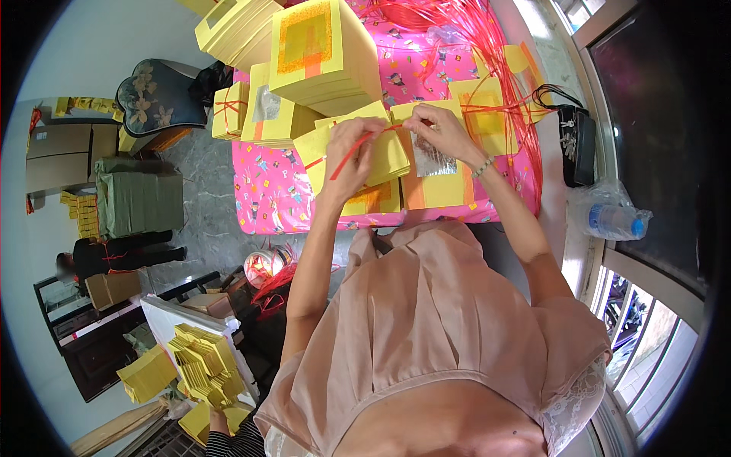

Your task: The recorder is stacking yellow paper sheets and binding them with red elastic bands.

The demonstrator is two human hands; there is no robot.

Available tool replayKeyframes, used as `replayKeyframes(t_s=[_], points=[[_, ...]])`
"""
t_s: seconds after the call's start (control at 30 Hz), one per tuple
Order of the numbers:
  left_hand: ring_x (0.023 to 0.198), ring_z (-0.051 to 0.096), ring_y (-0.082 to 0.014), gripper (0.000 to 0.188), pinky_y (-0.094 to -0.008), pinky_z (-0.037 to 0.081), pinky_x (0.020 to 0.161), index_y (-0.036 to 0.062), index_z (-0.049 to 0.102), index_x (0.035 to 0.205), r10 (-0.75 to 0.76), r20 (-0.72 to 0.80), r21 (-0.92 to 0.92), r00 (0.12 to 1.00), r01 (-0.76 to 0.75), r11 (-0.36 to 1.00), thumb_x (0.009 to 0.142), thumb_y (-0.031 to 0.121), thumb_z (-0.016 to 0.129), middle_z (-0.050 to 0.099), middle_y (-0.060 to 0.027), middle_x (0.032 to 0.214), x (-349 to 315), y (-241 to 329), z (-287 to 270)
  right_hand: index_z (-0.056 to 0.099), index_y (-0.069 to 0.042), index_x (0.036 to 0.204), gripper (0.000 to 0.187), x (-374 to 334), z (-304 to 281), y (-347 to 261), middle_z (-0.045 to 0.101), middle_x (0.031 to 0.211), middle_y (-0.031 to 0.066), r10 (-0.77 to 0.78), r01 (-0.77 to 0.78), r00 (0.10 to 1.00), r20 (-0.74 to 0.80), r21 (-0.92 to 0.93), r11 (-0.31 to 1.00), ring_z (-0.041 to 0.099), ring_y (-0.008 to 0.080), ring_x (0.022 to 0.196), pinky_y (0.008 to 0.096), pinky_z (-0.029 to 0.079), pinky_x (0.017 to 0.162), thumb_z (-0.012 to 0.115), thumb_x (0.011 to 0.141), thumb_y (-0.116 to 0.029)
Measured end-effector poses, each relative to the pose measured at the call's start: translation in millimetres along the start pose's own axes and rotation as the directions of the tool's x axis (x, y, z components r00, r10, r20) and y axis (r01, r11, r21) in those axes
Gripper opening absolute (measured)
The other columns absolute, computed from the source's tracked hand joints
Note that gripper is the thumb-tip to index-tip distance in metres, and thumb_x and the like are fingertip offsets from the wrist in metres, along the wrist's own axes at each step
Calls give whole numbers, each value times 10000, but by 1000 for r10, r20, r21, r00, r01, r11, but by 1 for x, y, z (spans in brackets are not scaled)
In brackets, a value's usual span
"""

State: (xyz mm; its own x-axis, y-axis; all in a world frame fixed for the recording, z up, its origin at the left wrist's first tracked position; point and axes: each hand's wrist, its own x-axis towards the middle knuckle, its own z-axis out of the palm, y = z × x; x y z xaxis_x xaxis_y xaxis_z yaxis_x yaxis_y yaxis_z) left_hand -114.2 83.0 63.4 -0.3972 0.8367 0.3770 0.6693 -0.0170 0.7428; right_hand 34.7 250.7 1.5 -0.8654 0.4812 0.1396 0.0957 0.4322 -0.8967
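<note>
My left hand (353, 154) is closed on a red plastic strip (343, 165), whose loose end hangs out below the fingers. The strip runs across to my right hand (440, 135), which pinches it with thumb and forefinger. Under both hands lies a bundle of yellow paper sheets (390, 163); part of it is hidden by my fingers. Just below my right hand is a yellow stack with a silver foil square (434, 161). Another yellow stack with an orange patch (373, 202) shows under the bundle, at the table's near edge.
Tall yellow paper stacks (346, 72) stand beyond my hands on the pink patterned tablecloth (266, 186). Long red strips (487, 38) trail down the right side. A black bag (576, 145) and a water bottle (613, 221) are at right. A co-worker's hand (218, 420) touches yellow paper at lower left.
</note>
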Motion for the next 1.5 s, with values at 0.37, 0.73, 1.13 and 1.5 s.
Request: replayKeyframes(t_s=[0.37, 0.73, 1.13, 1.5], points=[[881, 654, -261, 101, -355, 493, 843, 20, 601, 950, -39, 205, -210, 978, 83, 974, 891, -46, 550, 684, -111, 919, -8, -15, -2, 562, 26, 819, 278, -3, 24, 41, 492, 696, 39, 6, -7, 996, -92, -5, 1000, 486, 105, 625, 282, 412, 584, 611, 963, -207], [839, 650, -152, 61, -285, 506, 780, -4, 543, 967, -132, 191, -481, 973, 210, 852, 979, -2, 484, 619, -70, 810, 2, -19, 11, 477, 16, 762, 344, -5, 26, 30, 417, 650, 122, 48, -38, 990, -131, 80, 996, 399, 240, 572, 366, 346, 552, 626, 939, -239], [671, 653, -302, 137, -402, 504, 651, 42, 676, 923, -251, 316, 26, 915, 256, 966, 882, 129, 578, 637, -151, 681, 43, -2, 19, 624, -21, 815, 212, 7, -10, -59, 588, 831, 83, -637, 465, 753, -166, -550, 694, 572, 275, 736, 379, 470, 643, 716, 835, -211], [745, 656, -371, 192, -478, 490, 683, 40, 691, 877, -178, 471, 126, 864, 134, 983, 851, 199, 586, 669, -187, 769, 45, 1, 15, 609, -42, 832, 228, 33, -5, -44, 583, 870, 67, -454, 322, 862, -224, -451, 833, 587, 250, 834, 371, 496, 708, 706, 845, -248]])
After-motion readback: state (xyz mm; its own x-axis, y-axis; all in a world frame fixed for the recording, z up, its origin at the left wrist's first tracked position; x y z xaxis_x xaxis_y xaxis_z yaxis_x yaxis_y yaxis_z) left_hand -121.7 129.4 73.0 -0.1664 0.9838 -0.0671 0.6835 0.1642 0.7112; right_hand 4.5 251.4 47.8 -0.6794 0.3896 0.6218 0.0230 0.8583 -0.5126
